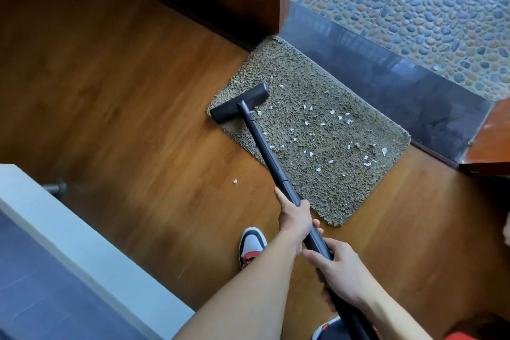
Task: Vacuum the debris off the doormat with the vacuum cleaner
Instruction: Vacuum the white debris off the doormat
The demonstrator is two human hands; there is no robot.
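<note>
Doormat: a shaggy grey-brown doormat [328, 193] lies on the wooden floor [124, 119], its far edge against the dark stone threshold [386, 83].
Debris: small white scraps [306, 123] are scattered over the middle and right of the doormat.
Stray scrap: one white bit [235, 181] sits on the floor just left of the doormat.
Vacuum head: the black vacuum head [240, 103] rests on the doormat's left end, overhanging its near edge.
Wand: the black wand [265, 146] slants back across the doormat's near-left corner.
Left hand: the left hand [295, 218] is wrapped around the wand, just short of the doormat.
Right hand: the right hand [340, 276] grips the wand further back.
Shoe: a grey and white shoe [252, 243] stands near the doormat's near edge.
</note>
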